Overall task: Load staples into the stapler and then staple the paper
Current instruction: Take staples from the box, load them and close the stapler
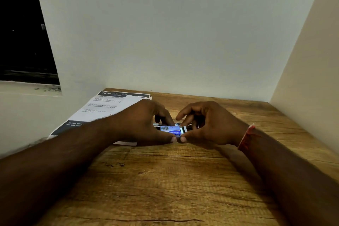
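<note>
A small blue staple box (pixel 170 129) sits between my two hands, just above the wooden table (pixel 165 180). My left hand (pixel 141 124) grips the box's left part with thumb and fingers. At the box's right end my right hand (pixel 205 124) pinches a white inner tray (pixel 183 130) that sticks out a little. A printed paper sheet (pixel 108 108) lies on the table behind my left hand, partly under my forearm. A thin dark metal object, possibly the stapler (pixel 177 124), shows just behind the box, mostly hidden by my fingers.
White walls close in at the back (pixel 174 33) and at the right (pixel 311 69). A dark window opening (pixel 22 33) with a sill is at the left. A red thread band (pixel 246 137) is on my right wrist.
</note>
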